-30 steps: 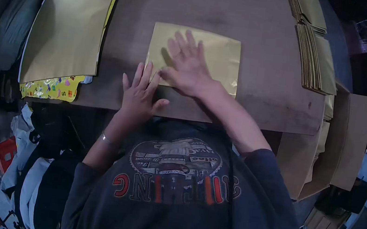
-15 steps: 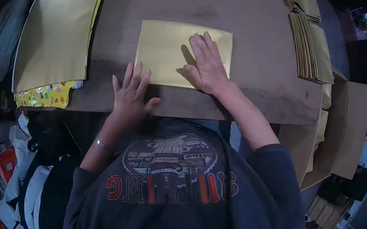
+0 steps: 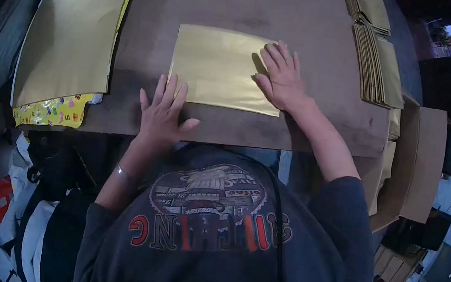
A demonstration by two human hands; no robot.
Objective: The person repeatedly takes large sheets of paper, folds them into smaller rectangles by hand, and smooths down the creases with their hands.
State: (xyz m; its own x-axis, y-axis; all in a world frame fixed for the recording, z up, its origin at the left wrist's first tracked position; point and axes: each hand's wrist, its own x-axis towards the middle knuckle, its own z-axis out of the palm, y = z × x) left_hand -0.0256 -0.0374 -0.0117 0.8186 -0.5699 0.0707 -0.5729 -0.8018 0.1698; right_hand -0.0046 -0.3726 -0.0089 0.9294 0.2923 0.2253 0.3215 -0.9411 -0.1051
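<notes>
A flat, shiny gold paper sheet (image 3: 213, 64) lies on the table in front of me; whether it is folded I cannot tell. My left hand (image 3: 163, 112) rests open at its lower left corner, fingertips touching the edge. My right hand (image 3: 283, 80) lies on the right end of the sheet, fingers stretched out and thumb apart, with its shadow falling on the gold surface. Neither hand grips anything.
A stack of large gold sheets (image 3: 77, 28) lies at the left, over a yellow patterned wrapper (image 3: 56, 111). Bundles of folded gold paper (image 3: 377, 64) stand along the right edge of the brown table (image 3: 227, 127). An open cardboard box (image 3: 424, 163) is beyond that edge.
My right hand has slid to the right across the gold paper sheet, from its inner part to its right end. My left hand has stayed nearly in place.
</notes>
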